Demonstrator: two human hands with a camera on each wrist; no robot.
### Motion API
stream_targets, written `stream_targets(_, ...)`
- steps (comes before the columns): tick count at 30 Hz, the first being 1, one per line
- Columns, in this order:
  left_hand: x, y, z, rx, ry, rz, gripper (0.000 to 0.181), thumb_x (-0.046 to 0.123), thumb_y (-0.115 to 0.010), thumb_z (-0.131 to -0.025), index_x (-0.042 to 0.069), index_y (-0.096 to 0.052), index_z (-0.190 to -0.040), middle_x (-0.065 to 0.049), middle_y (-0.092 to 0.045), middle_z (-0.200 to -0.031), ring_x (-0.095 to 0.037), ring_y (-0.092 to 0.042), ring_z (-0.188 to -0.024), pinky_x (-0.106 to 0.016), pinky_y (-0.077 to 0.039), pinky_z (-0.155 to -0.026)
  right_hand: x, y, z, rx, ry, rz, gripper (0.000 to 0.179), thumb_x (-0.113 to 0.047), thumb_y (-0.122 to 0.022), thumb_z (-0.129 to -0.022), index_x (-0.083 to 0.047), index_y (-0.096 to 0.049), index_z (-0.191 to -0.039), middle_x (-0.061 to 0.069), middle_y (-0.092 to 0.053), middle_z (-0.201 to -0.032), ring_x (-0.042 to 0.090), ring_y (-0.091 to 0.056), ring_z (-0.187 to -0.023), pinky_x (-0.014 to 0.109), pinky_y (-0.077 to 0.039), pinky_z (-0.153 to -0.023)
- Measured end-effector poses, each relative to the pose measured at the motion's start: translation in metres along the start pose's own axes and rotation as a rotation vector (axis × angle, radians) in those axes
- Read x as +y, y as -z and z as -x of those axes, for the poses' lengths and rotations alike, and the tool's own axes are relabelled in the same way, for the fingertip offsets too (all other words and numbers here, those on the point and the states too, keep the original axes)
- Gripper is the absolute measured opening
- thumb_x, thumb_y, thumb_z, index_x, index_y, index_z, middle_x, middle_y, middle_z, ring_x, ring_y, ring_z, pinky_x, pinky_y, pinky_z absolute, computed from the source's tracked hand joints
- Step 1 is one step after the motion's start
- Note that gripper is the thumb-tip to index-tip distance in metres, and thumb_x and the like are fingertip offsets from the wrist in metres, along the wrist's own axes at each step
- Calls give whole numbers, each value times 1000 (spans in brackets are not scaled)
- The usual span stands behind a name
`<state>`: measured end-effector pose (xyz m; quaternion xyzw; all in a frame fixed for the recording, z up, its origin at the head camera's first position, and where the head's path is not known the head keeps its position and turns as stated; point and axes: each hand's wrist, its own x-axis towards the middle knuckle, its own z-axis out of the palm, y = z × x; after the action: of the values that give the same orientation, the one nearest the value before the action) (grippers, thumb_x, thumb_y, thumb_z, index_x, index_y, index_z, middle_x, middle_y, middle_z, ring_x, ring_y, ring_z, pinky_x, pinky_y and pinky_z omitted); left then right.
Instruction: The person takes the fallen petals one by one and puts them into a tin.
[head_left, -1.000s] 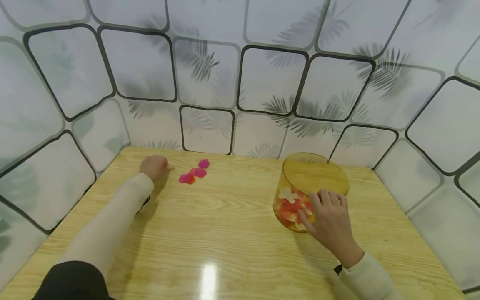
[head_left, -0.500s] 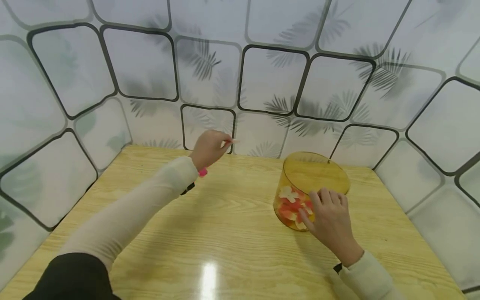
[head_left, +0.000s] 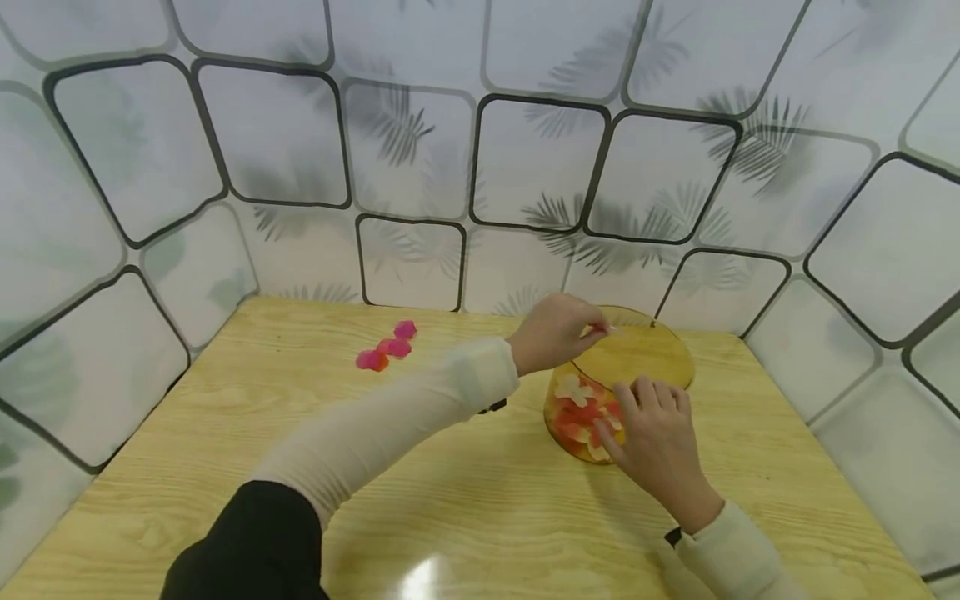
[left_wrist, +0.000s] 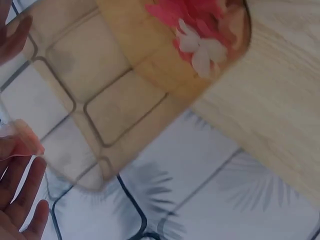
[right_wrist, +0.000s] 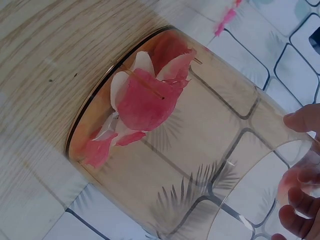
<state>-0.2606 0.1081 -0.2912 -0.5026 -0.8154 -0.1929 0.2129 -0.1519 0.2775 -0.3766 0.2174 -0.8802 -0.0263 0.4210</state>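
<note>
A see-through amber cylindrical jar (head_left: pixel 581 400) stands on the table, with red, pink and cream petals (right_wrist: pixel 150 102) at its bottom. My left hand (head_left: pixel 555 333) hovers over the jar's far left rim and pinches a pale pink petal (left_wrist: pixel 22 140) between thumb and finger. My right hand (head_left: pixel 663 442) holds the jar at its front right side, fingers bent at the rim and thumb spread lower along the wall. Some of the right fingertips are hard to make out in the head view.
Several bright pink and reddish petals (head_left: pixel 385 348) lie in a loose row on the wooden table (head_left: pixel 465 517), left of the jar. A pale wall covering (head_left: pixel 412 258) with dark rounded outlines and leaf prints rises behind the table and along both sides.
My left hand has lifted from the table's far left and crossed rightwards to the jar's opening, carrying the pale petal. The right hand and the jar have stayed put.
</note>
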Motion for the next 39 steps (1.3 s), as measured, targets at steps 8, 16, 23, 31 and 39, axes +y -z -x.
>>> stream_targets(8, 11, -28, -9, -75, 35, 23, 17, 22, -59, -93, 14, -73, -96, 4, -73, -93, -8, -67, -84, -18, -50, -80, 0, 1, 0, -2, 7, 5, 41, -38, -55, -78, 1, -54, -93, 15, -49, -79, 35, -47, -70, 49, -37, -68)
stream_targets(16, 9, -35, -9, -147, 80, 105, 17, 22, -60, -92, 14, -72, -100, 4, -72, -98, -10, -66, -89, -18, -50, -82, 0, 1, -1, 12, 10, 14, 47, -44, -40, -87, 1, -53, -91, 16, -48, -77, 35, -46, -69, 49, -37, -67)
stream_targets(23, 8, -36, -11, -279, 146, 219, 25, 23, -58, -93, 15, -65, -117, 2, -68, -112, -9, -62, -103, -17, -47, -89, 0, 0, -1, 1, 4, 29, 55, -49, -31, -92, 1, -53, -90, 17, -50, -78, 36, -48, -71, 51, -38, -68)
stream_targets(31, 8, -34, -9, -263, 192, 261, 30, 22, -58, -93, 15, -61, -123, 2, -66, -115, -9, -61, -107, -18, -46, -92, 0, 1, -3, 5, 10, 24, 48, -45, -41, -88, 1, -54, -91, 17, -51, -78, 36, -48, -71, 50, -38, -67)
stream_targets(39, -4, -38, 6, -16, 164, 263, 28, 22, -55, -95, 12, -61, -120, -1, -64, -119, -14, -59, -112, -22, -45, -97, 0, 1, -2, 0, 8, 3, 41, -37, -57, -75, 0, -53, -89, 16, -50, -76, 35, -48, -69, 50, -38, -67)
